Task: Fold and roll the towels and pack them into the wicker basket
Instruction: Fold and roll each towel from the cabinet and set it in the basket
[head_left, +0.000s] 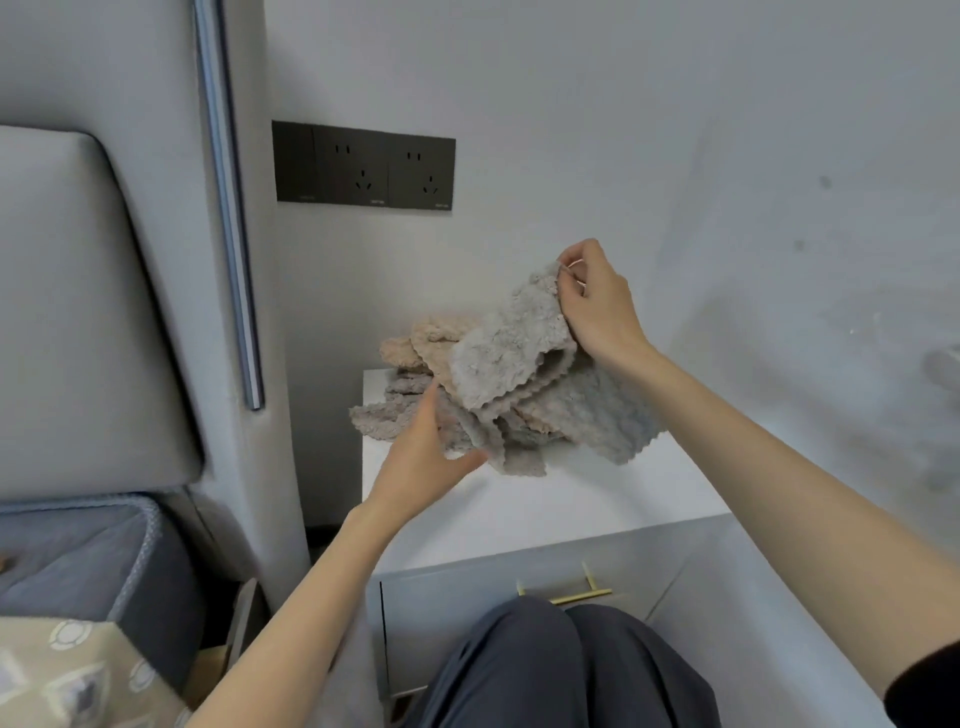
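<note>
Your knees (561, 670) sat nearest; on the table (545, 514), your right hand (597, 306) pinched the grey towel (509, 358) by its far corner, your left hand (421, 462), grip wide, just below its hanging edge.

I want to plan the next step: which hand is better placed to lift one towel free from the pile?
The right hand. It already pinches the grey towel by its top corner, raised above the pile; the left hand is open, low beside it.
</note>
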